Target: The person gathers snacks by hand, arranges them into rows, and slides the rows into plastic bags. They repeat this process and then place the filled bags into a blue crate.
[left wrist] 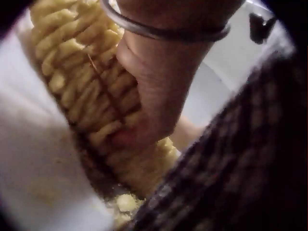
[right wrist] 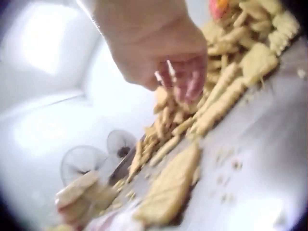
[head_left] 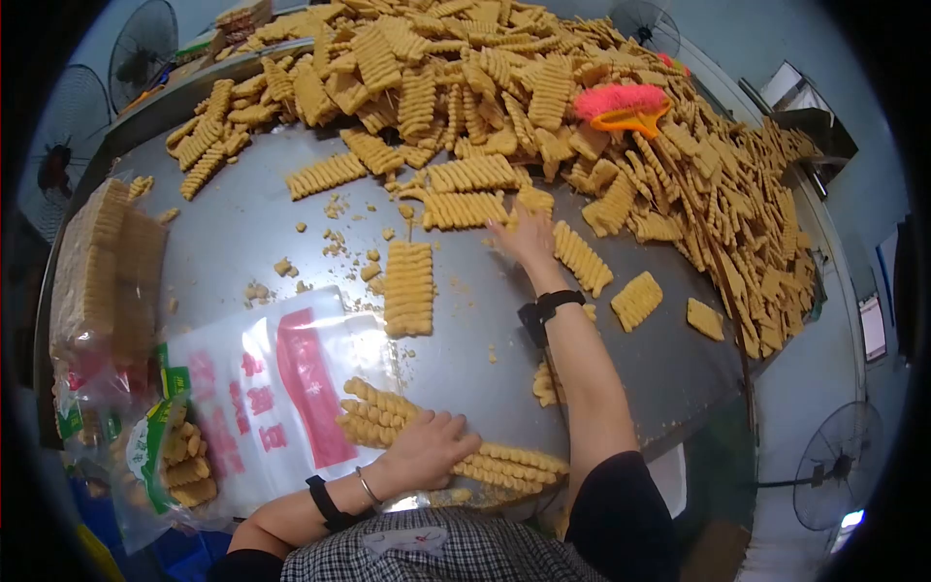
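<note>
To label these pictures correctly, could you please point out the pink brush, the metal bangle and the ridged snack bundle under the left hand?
Pink brush [head_left: 623,99]: head view, on its pink bristles.
Metal bangle [left wrist: 166,34]: left wrist view, middle of its band.
Ridged snack bundle [head_left: 509,466]: head view, on its protruding end.

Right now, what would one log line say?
left hand: grips ridged pieces | right hand: at loose pieces | printed plastic: lying flat on table
</note>
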Available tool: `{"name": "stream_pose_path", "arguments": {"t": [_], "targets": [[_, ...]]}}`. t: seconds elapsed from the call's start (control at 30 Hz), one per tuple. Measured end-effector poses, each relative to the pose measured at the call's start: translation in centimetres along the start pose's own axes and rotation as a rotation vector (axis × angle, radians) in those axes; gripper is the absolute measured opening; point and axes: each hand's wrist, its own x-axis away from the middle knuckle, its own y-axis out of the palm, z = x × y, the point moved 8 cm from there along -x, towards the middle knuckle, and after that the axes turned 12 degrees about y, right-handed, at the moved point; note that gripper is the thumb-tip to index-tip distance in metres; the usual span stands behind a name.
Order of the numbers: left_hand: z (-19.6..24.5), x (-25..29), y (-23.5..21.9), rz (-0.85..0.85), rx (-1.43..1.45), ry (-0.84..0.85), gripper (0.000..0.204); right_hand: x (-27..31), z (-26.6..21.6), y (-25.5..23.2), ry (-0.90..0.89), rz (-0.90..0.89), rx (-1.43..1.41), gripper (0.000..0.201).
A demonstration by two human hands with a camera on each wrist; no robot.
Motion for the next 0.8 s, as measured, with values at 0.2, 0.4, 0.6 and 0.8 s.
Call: {"name": "stream_pose_path", "arguments": {"t": [0.2,0.4,0.6,0.8], "targets": [[-2.9,3.3,-5.5,0.275,-0.159,-0.146,0.043,-3.3,7.4,2.8,0.318,-0.127,0.165,0.067],[-6.3,5.6,-4.4,0.153,-0.095,-0.313,0.043,1.3,6.3,-7.0,0.269,-0.341,-0.953,0.047],[-3.9,4.9,-2.9,0.053,-0.078,-0.103,0.06,12.2,-2.9,-12.2,-0.209,-0.335,-0.194,0.028],[-4.7,4.2,-3.0,0.045,0.042,-0.287,0.092,24.1,-7.1,-0.8,-0.601,-1.101,0.099,0.033]]}}
